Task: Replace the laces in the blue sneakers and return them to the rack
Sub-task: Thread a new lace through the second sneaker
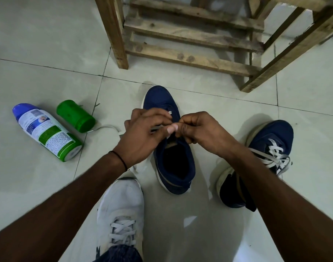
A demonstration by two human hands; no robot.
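Fingertips of both hands meeting, curled tight, pinching a thin white lace over the eyelet rows of the middle blue sneaker. Left hand from the left, thumb and forefinger closed on the lace. Right hand from the right, knuckles bunched, fingers clenched on the same lace. Exact eyelet hidden beneath the fingers; impossible to tell which.

Directly under the pinch: the sneaker's throat, on the floor in the centre of view. Long axis running straight away from the person, toe toward the wooden rack, open heel toward the body. One hand on each flank of the tongue, neither clearly nearer. Probable next move: lace end fed down and sideways, across that axis rather than along it.

Further out: a loose tail of lace trailing left over the pale floor tiles, toward a green cap. Beside the cap, a spray can on its side. Well to the right, partly under the right forearm, the second blue sneaker, already laced in white. Near the bottom, just beside the middle sneaker's heel, a white sneaker on the person's own foot.
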